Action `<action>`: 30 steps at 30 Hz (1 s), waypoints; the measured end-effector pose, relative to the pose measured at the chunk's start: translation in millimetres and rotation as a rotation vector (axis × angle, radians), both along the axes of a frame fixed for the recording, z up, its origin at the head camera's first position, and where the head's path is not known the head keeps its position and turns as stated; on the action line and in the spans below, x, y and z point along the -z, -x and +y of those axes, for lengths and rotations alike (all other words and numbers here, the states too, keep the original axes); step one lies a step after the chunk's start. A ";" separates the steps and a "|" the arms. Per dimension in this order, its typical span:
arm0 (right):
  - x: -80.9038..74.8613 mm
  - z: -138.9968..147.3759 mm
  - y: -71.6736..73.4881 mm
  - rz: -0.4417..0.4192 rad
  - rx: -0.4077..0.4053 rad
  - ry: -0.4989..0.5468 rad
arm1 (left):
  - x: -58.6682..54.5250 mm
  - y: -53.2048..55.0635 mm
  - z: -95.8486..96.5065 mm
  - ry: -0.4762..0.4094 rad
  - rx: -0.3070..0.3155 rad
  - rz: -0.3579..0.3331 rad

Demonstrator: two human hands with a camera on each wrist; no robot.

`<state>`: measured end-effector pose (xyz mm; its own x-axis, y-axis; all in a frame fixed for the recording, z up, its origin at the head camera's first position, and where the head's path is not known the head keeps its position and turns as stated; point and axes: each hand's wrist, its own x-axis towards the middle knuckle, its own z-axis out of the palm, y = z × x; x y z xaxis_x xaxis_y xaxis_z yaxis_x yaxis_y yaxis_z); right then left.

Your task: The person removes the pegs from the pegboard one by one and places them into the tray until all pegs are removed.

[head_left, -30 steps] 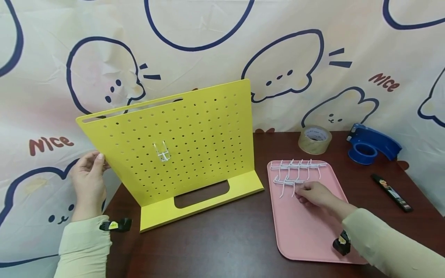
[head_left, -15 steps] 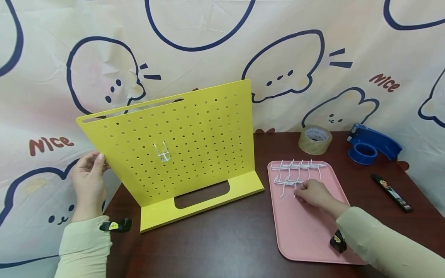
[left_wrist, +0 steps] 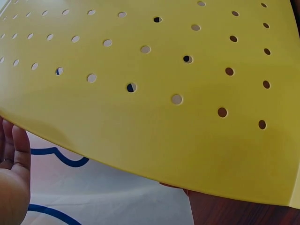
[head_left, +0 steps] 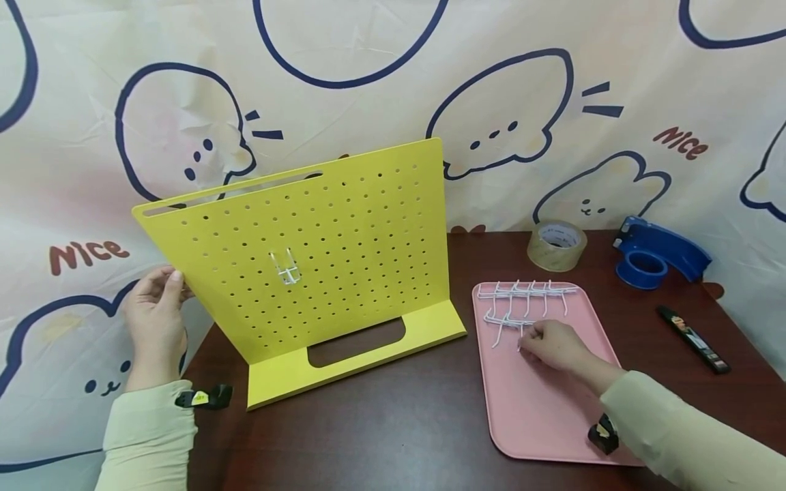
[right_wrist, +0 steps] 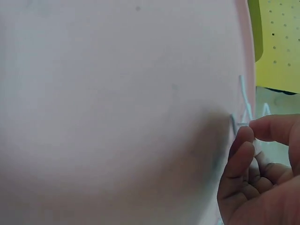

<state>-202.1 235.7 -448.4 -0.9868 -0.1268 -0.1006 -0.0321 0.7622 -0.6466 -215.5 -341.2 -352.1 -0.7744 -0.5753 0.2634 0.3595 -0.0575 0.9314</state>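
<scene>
A yellow pegboard [head_left: 356, 232] stands on its base at the left, leaning back a little. My left hand [head_left: 156, 320] pinches its left edge, thumb in front; in the left wrist view the fingers [left_wrist: 21, 145] reach behind that edge. One white wire hook [head_left: 288, 275] is fixed in the pegboard's holes. Over the pink tray [head_left: 534, 423], my right hand [head_left: 555, 344] pinches a white metal hook [right_wrist: 243, 124] between thumb and fingertips. Beside it lie other white hooks [head_left: 506, 320], and a further row of hooks [head_left: 525, 293] lies along the tray's far end.
Behind the tray is a roll of clear tape [head_left: 557, 247]. A blue tape dispenser [head_left: 663, 252] stands to its right, and a black marker-like item [head_left: 692, 339] lies right of the tray. A patterned cloth [head_left: 368, 54] hangs behind the dark wooden table [head_left: 362, 436].
My right hand has shifted only slightly at the front hooks on the tray. The left hand and the pegboard have stayed in place.
</scene>
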 end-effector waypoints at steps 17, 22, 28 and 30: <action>-26.0 -30.5 10.7 0.062 -0.097 0.073 | -0.2 0.2 0.3 0.015 0.000 0.011; -55.1 -68.6 28.6 0.004 -0.163 0.255 | 0.6 0.2 -0.3 0.022 -0.007 0.019; -88.2 -125.4 44.1 -0.123 -0.260 0.472 | 1.0 0.4 0.1 0.036 -0.016 0.019; -96.2 -143.8 47.4 -0.183 -0.292 0.542 | 1.2 0.0 0.1 0.036 -0.020 0.010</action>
